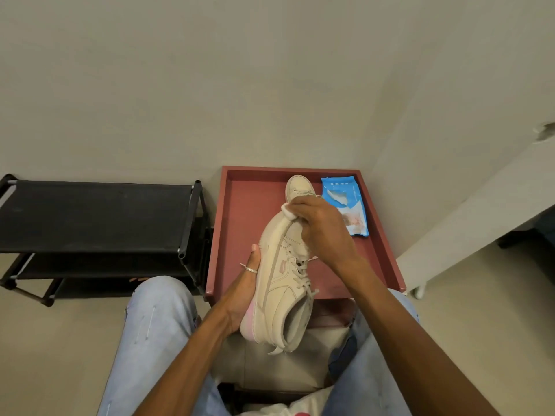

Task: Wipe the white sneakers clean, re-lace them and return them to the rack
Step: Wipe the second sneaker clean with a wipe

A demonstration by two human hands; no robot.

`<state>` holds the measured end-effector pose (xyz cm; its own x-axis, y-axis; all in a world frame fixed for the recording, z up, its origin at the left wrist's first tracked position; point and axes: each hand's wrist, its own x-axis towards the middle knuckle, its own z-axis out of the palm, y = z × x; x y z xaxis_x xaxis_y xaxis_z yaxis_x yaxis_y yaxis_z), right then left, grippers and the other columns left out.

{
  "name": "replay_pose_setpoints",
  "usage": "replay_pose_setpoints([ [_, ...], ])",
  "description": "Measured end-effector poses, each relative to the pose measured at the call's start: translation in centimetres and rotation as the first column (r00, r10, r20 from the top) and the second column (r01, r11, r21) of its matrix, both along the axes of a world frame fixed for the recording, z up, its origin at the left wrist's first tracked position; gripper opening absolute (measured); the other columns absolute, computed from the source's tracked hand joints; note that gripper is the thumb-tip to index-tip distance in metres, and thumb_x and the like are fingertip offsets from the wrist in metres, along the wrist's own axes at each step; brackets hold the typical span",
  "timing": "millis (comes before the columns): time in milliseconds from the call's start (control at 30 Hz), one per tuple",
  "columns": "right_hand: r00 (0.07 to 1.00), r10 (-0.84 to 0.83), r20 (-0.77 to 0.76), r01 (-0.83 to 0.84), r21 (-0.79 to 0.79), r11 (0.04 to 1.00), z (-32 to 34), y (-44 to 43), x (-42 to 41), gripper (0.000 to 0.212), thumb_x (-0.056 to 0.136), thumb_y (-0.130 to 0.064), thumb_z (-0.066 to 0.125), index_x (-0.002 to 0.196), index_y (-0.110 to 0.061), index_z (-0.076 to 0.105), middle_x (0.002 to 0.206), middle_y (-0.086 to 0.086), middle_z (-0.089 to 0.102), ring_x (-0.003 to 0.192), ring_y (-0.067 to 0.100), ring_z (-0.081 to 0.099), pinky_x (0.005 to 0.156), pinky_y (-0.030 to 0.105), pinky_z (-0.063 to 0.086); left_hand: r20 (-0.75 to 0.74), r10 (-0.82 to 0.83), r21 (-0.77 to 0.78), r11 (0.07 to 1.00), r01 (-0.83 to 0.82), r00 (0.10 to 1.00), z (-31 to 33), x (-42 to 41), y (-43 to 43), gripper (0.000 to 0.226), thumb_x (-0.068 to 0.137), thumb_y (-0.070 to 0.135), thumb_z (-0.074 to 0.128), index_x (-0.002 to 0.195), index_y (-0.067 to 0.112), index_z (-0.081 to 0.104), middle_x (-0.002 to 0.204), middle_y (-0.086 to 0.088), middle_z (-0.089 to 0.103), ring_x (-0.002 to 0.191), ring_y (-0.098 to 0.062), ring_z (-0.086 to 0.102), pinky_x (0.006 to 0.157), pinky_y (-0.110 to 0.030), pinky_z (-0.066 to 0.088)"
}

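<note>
We hold one white sneaker [282, 283] above our lap, toe pointing away. Our left grip [247, 291] wraps round its sole near the heel, and our right grip [322, 232] clutches a white wipe [287, 210] against its toe. The other sneaker [298, 187] lies on the red desk [249, 202] beside a blue wipes pack [345, 205]. The black rack [96, 214] stands to the left.
</note>
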<state>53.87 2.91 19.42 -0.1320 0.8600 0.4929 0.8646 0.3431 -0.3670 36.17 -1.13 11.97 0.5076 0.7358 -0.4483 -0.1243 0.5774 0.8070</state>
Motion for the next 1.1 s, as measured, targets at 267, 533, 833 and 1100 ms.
replay_pose_setpoints([
  [267, 0.884, -0.255, -0.391, 0.169, -0.242, 0.955, -1.0, -1.4, 1.0, 0.036, 0.092, 0.000, 0.052, 0.114, -0.019, 0.073, 0.101, -0.005, 0.073, 0.089, 0.007, 0.063, 0.078, 0.017, 0.050, 0.013, -0.010, 0.006, 1.000, 0.010, 1.000, -0.2, -0.1, -0.3, 0.082, 0.094, 0.076, 0.020, 0.145, 0.022, 0.053, 0.135, -0.013, 0.065, 0.125, -0.032, 0.062, 0.112, -0.054, 0.043],
  [533, 0.767, -0.332, -0.549, 0.124, -0.381, 0.916, -2.8, -3.5, -0.1, 0.045, 0.086, 0.004, 0.051, 0.114, -0.023, 0.073, 0.102, -0.013, 0.073, 0.095, -0.003, 0.064, 0.084, 0.020, 0.053, 0.228, 0.157, -0.161, 0.979, -0.122, 0.961, 0.8, -0.2, 0.1, 0.081, 0.096, 0.073, 0.023, 0.131, 0.015, 0.068, 0.130, -0.021, 0.066, 0.109, -0.032, 0.069, 0.090, -0.044, 0.058],
  [833, 0.673, -0.327, -0.663, -0.161, -0.564, 0.810, -4.7, -9.0, -2.5, 0.030, 0.095, -0.004, 0.052, 0.083, -0.018, 0.075, 0.069, -0.001, 0.070, 0.064, 0.003, 0.056, 0.060, 0.027, 0.048, 0.400, 0.267, -0.227, 0.956, -0.188, 0.877, 0.4, -1.1, 1.0, 0.097, 0.086, 0.083, 0.041, 0.147, 0.008, 0.051, 0.148, -0.030, 0.048, 0.132, -0.043, 0.050, 0.118, -0.064, 0.028],
  [1100, 0.603, -0.347, -0.719, -0.248, -0.582, 0.775, -4.0, -11.8, -3.4, 0.033, 0.098, -0.009, 0.052, 0.102, -0.031, 0.076, 0.078, 0.001, 0.074, 0.073, 0.018, 0.068, 0.072, 0.044, 0.054, 0.388, 0.372, -0.264, 0.921, -0.285, 0.843, 1.2, -1.3, 0.9, 0.086, 0.093, 0.076, 0.027, 0.122, 0.011, 0.074, 0.122, -0.021, 0.070, 0.102, -0.033, 0.072, 0.085, -0.051, 0.060],
])
